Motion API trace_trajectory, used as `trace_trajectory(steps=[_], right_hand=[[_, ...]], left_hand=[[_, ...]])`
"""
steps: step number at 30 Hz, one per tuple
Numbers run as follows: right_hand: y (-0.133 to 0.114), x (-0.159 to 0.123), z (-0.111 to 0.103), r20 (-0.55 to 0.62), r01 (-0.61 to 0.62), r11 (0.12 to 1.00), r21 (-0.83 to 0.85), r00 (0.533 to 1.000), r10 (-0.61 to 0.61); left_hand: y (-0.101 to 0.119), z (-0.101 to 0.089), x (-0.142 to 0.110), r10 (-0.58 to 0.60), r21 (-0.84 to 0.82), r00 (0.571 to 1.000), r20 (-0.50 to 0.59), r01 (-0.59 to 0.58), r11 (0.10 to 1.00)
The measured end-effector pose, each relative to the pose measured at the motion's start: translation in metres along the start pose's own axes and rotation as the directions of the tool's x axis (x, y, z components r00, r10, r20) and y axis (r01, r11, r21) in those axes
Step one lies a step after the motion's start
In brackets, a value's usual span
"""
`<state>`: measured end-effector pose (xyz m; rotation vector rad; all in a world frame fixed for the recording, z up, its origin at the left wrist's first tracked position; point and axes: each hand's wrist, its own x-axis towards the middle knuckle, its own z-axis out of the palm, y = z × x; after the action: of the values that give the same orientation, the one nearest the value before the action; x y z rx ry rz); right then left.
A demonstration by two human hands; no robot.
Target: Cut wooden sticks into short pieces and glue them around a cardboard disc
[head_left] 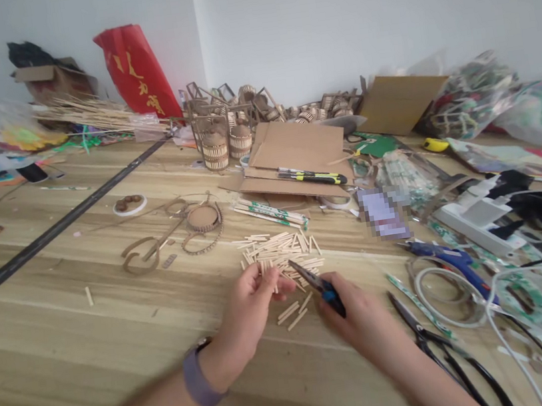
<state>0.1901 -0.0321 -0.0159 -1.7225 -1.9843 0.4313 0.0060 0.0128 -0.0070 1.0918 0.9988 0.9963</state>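
Several short wooden sticks are pinched upright between the fingers of my left hand [252, 303], which wears a band at the wrist. My right hand [354, 309] is closed round the handles of a pair of pliers [312, 279]. Its dark jaws point up and left, close to my left fingertips. Just beyond both hands spreads a pile of cut wooden sticks [284, 247]. A few loose sticks [291, 311] lie on the table between my hands. Behind the pile are wrapped chopsticks [272, 213].
Scissors [439, 340], a blue glue gun [453, 261] and a white power strip [479, 217] with cables crowd the right. Cardboard sheets [296, 146] carry a utility knife [315, 175]. Small stick-sided buckets [216, 151] stand behind. Cardboard rings and strips [202, 218] lie left of centre.
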Motion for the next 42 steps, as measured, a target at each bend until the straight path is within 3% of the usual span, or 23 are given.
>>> trace_trajectory(steps=[4,9,16,22,30,35,39,42], right_hand=[[-0.007,0.001,0.005,0.1,0.15,0.986,-0.077,0.985,-0.142],[-0.015,0.004,0.003,0.213,0.142,0.939,-0.312,0.974,-0.076],[-0.018,-0.001,0.002,0.243,0.222,0.778,-0.588,0.966,-0.091],[-0.017,0.0,0.004,0.208,0.186,0.767,-0.614,0.976,-0.07],[-0.017,-0.002,0.0,0.258,0.093,0.764,-0.638,0.961,0.098],[-0.011,-0.002,-0.01,0.225,-0.031,0.85,-0.526,0.959,0.174],[-0.008,0.003,-0.027,0.142,-0.118,0.987,-0.111,0.981,0.133],[-0.017,0.005,-0.031,0.094,-0.165,0.963,0.213,0.984,0.148]], left_hand=[[0.008,-0.005,0.005,0.018,-0.126,0.991,-0.131,-0.034,0.991],[0.011,-0.01,0.01,-0.008,-0.184,0.986,-0.169,-0.023,0.983],[0.012,-0.01,0.01,-0.018,-0.209,0.984,-0.177,-0.019,0.978],[0.01,-0.01,0.012,-0.018,-0.181,0.981,-0.191,-0.017,0.983],[0.007,-0.009,0.011,-0.019,-0.171,0.985,-0.169,-0.011,0.985],[0.005,-0.01,0.011,-0.004,-0.144,0.988,-0.155,-0.018,0.989],[0.001,-0.005,0.006,0.022,-0.021,0.996,-0.081,-0.023,1.0],[-0.004,0.006,-0.004,-0.072,0.038,0.99,0.122,0.068,0.997]])
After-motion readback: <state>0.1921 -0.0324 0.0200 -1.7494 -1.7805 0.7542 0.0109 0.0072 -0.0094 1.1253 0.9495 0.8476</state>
